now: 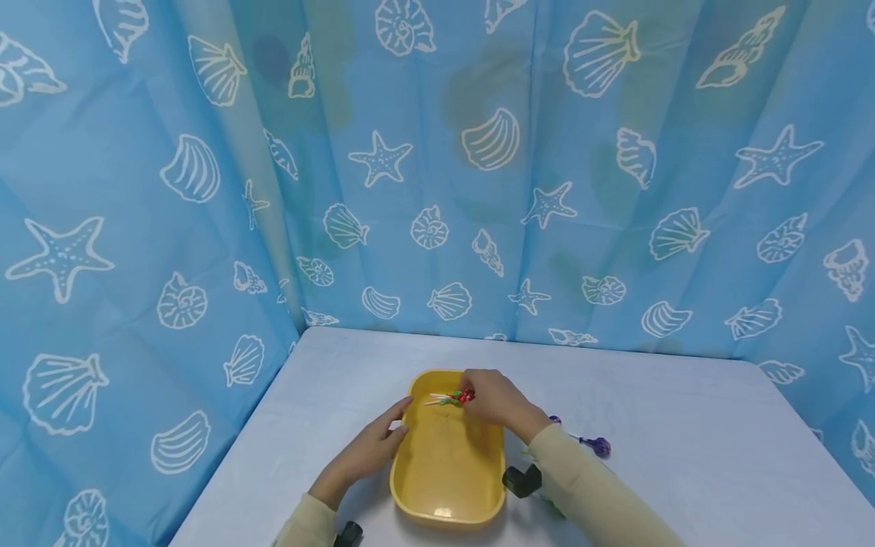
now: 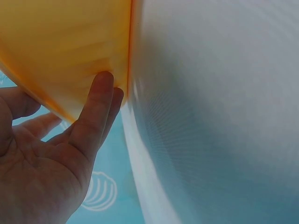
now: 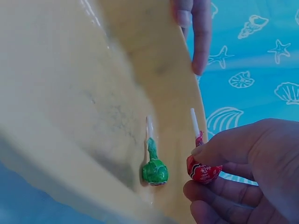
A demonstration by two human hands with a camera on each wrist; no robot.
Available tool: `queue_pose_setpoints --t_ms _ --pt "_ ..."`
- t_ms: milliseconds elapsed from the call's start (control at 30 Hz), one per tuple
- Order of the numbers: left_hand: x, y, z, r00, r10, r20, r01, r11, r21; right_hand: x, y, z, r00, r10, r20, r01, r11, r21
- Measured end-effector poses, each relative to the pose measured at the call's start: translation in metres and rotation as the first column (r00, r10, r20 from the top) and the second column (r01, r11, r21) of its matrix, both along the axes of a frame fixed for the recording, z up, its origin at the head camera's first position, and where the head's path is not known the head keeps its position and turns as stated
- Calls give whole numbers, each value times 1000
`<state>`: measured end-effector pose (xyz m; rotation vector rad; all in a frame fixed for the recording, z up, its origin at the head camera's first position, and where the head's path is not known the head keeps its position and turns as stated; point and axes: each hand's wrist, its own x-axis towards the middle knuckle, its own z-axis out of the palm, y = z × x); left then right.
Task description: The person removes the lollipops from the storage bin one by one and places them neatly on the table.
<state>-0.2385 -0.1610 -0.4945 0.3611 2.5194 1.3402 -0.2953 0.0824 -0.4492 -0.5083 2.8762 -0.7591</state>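
Observation:
My right hand [image 1: 492, 395] pinches a red-wrapped lollipop [image 3: 203, 171] between thumb and fingers, its white stick pointing up in the right wrist view. It holds the lollipop over the far end of a yellow tray [image 1: 447, 463]. Beside it, a green-wrapped lollipop [image 3: 155, 171] lies inside the tray against the wall. At the tray's left side is my left hand [image 1: 372, 447], its fingers fairly straight. In the left wrist view, two fingertips [image 2: 103, 84] rest against the tray's outer wall, and the thumb is near the rim.
Right of the tray, a purple-wrapped lollipop [image 1: 598, 446] lies on the white table [image 1: 670, 441]. Another purple one [image 1: 555, 418] is partly hidden by my right arm, and something green [image 1: 552, 507] shows beneath the sleeve. A blue shell-patterned curtain [image 1: 437, 167] borders the table behind and at the sides.

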Motion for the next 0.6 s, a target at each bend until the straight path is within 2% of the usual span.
queue_pose_setpoints --t_ms 600 --pt "1 1 1 1000 7 1 -7 1000 2 13 16 2 996 -61 -59 56 995 -78"
